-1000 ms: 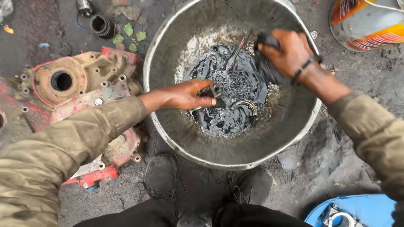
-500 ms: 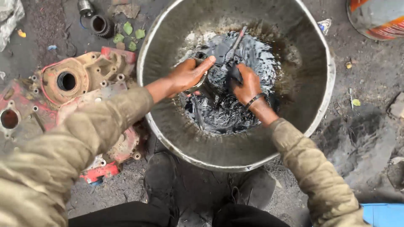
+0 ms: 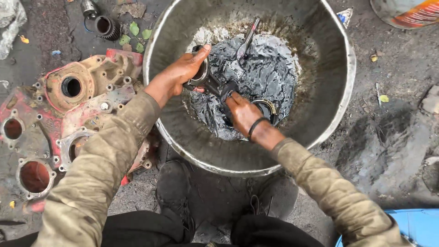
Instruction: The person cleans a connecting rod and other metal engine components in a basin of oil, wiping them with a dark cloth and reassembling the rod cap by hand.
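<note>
A large dented metal basin (image 3: 340,91) sits on the ground and holds dark oily liquid with several engine parts in it. My left hand (image 3: 183,71) grips the ring end of a connecting rod (image 3: 208,82) and holds it over the liquid. My right hand (image 3: 242,112) presses a dark rag (image 3: 227,89) against the rod's shaft. Another ring-shaped part (image 3: 270,107) lies half sunk just right of my right hand. A thin metal tool (image 3: 247,41) leans in the liquid at the back.
A red, greasy engine cover (image 3: 68,119) with several round holes lies left of the basin. Small gears and green leaves (image 3: 107,27) lie at the top left. A painted can (image 3: 407,13) stands top right, a blue container (image 3: 416,226) bottom right. My shoes (image 3: 173,192) are below the basin.
My right hand came from the basin's right rim down into the middle with the rag. My left hand lifted the connecting rod out of the liquid. The view has moved closer.
</note>
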